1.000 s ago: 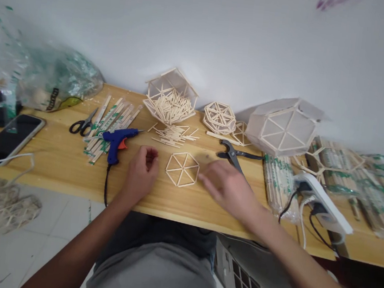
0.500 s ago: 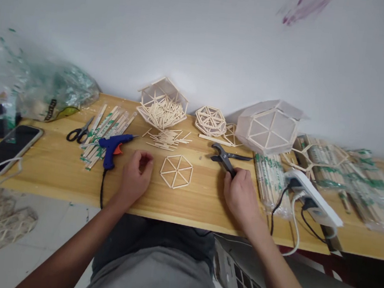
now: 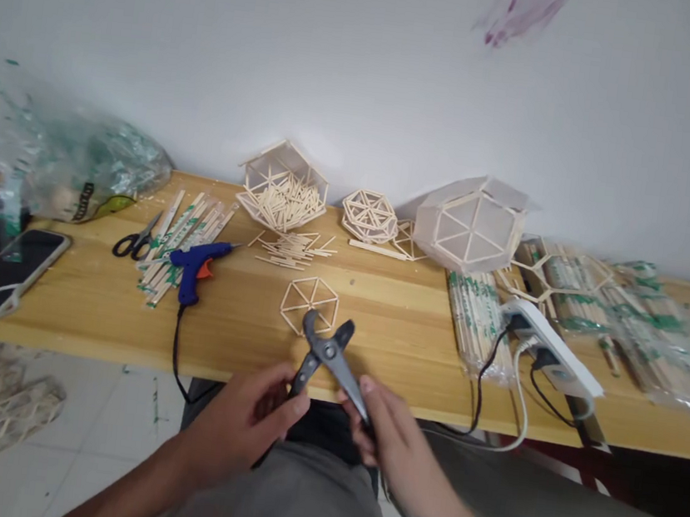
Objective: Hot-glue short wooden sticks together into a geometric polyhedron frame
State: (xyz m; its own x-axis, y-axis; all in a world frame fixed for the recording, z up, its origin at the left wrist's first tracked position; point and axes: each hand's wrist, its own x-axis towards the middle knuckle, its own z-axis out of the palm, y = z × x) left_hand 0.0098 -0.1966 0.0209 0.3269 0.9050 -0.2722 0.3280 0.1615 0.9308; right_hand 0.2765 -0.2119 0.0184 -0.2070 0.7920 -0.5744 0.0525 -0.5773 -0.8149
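Both my hands grip a dark metal cutting tool like pruning shears (image 3: pixel 328 352) by its spread handles, its jaws apart. My left hand (image 3: pixel 250 419) is closed on one handle. Around the other handle my right hand (image 3: pixel 383 431) is closed. The tool is held over the table's front edge, its jaws overlapping the near side of a flat stick hexagon with spokes (image 3: pixel 313 303). Behind that lies a loose pile of short sticks (image 3: pixel 289 249). A blue glue gun (image 3: pixel 194 267) rests to the left, its nozzle pointing right.
A stick bowl (image 3: pixel 283 192) full of cut sticks, a small stacked frame (image 3: pixel 369 215) and a larger covered one (image 3: pixel 474 228) stand along the wall. Scissors (image 3: pixel 135 243) and a phone (image 3: pixel 9 272) lie left. Wrapped sticks (image 3: pixel 480 325) and a power strip (image 3: pixel 551 348) sit right.
My right hand has lifted the shears from the table and brought them left and nearer me. My left hand has come in to grip the other handle, and the handles are spread.
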